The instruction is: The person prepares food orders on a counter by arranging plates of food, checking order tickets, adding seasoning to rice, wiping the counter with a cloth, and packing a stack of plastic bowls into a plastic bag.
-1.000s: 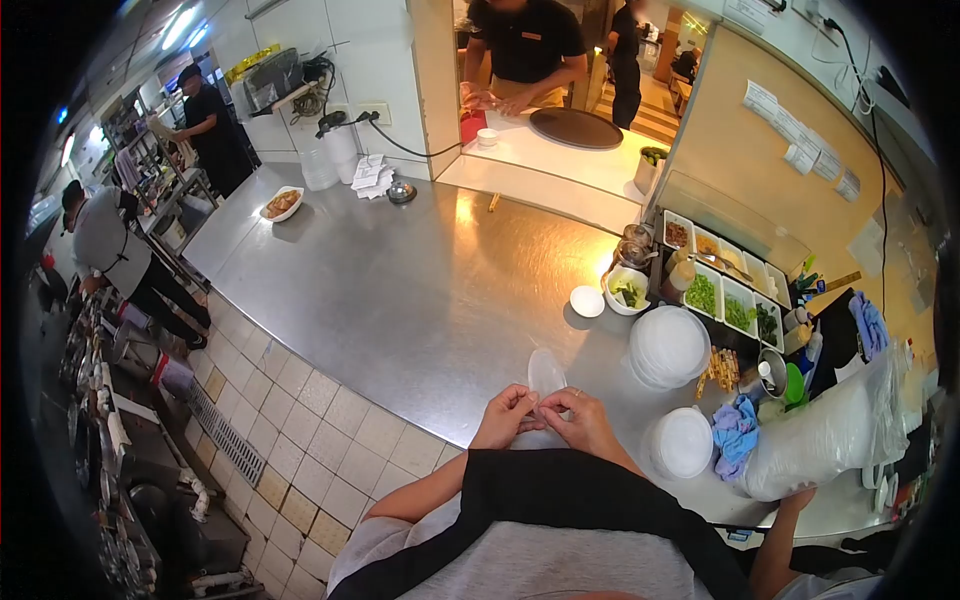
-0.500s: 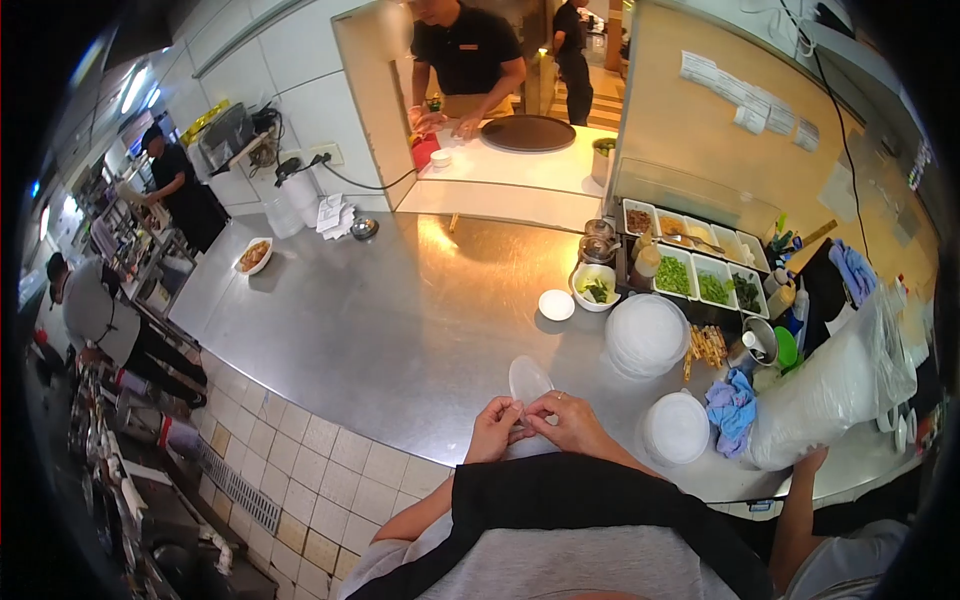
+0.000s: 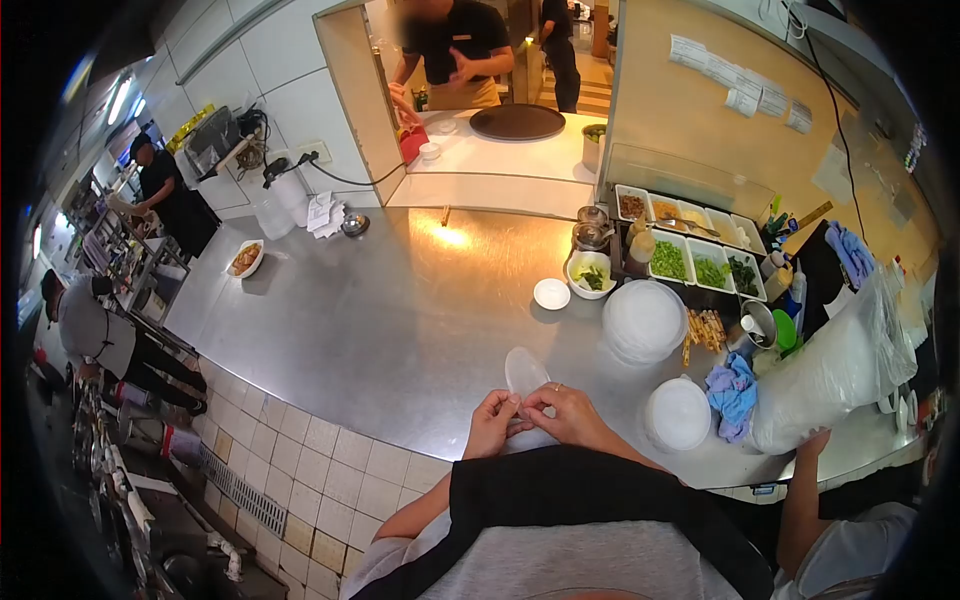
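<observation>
A: Your left hand [image 3: 491,422] is curling inward, its thumb and fingertips pinching the lower end of a translucent oval piece [image 3: 524,369].

B: Your right hand [image 3: 565,415] is meeting it there, pinching too, with a ring [image 3: 557,387] circling one finger. The fingers are hiding the exact grip, so I can't tell how each one is pressing.

A: So both your hands are grasping that one thin, smooth piece. It is jutting out beyond your fingertips, over the near side of the steel counter [image 3: 370,310], and letting the grey show through.

B: And the metal under it is glowing amber near the pass window, its brushed surface smearing the light.

A: To your right, a round, frosty-white stack [image 3: 645,322] is standing near a smaller white stack [image 3: 680,415]. A rumpled blue cloth [image 3: 732,392] is lying beside that one.

B: Past the cloth, a long bundle in crinkled clear plastic [image 3: 825,375] is leaning at a slant, with another person's hand [image 3: 814,441] touching its lower end. Farther forward, a small white bowl [image 3: 551,294] is sitting just beside a deeper bowl [image 3: 590,276], which is holding ragged green leaves.
</observation>
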Demonstrator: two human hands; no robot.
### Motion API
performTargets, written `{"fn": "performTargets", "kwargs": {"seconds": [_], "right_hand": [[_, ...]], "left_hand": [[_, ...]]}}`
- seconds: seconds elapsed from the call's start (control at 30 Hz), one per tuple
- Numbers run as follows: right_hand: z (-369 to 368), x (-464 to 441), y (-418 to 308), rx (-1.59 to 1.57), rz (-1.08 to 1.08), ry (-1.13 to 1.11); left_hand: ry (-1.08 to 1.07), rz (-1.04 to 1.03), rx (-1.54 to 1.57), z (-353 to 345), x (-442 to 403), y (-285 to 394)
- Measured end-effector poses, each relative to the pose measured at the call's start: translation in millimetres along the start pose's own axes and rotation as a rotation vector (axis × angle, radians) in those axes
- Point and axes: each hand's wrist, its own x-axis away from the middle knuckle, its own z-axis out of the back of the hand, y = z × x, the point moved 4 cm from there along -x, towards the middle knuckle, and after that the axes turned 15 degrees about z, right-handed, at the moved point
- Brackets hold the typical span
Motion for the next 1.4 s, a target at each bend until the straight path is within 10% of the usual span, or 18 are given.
{"fn": "performTargets", "kwargs": {"seconds": [1.4], "right_hand": [[-2.4, -4.2, -8.4, 0.019, -0.052, -0.009]], "left_hand": [[0.016, -0.052, 0.039, -9.5, 14.9, 13.5]]}}
